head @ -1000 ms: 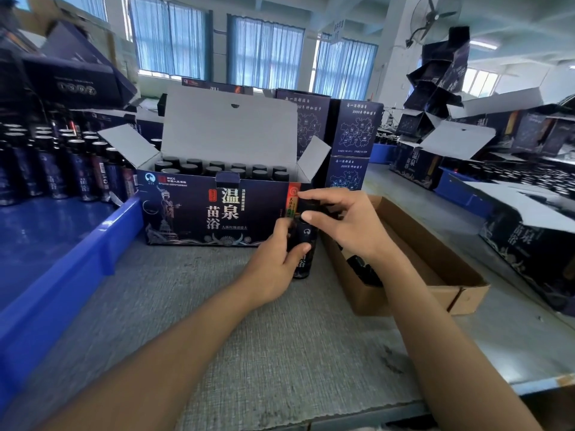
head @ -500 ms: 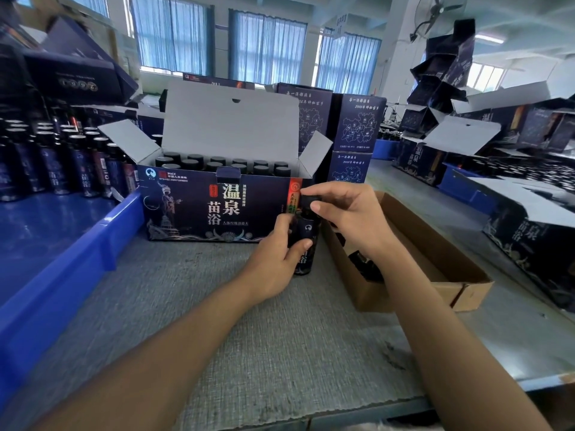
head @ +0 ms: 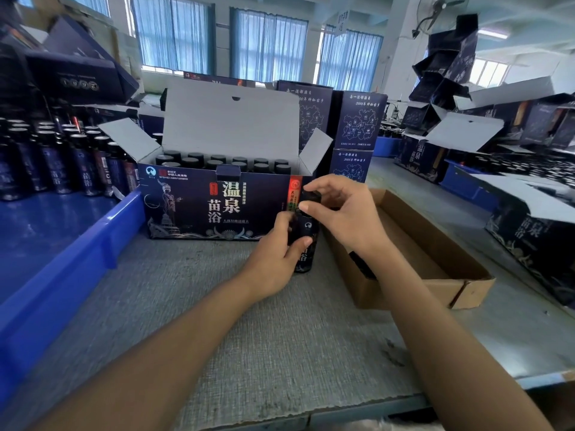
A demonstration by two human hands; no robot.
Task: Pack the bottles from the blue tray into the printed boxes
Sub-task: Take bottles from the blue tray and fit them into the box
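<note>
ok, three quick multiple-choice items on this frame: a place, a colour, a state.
1. The held bottle is: A in the blue tray; B before the box's right end; C in the brown carton.
2. The caps in the box: A black; B white; C red.
3. The box lid: A taped shut; B torn off; C standing open.
B: left hand grips its body, right hand pinches its cap, by the box front. A: black caps show in rows. C: the lid stands upright.
</note>
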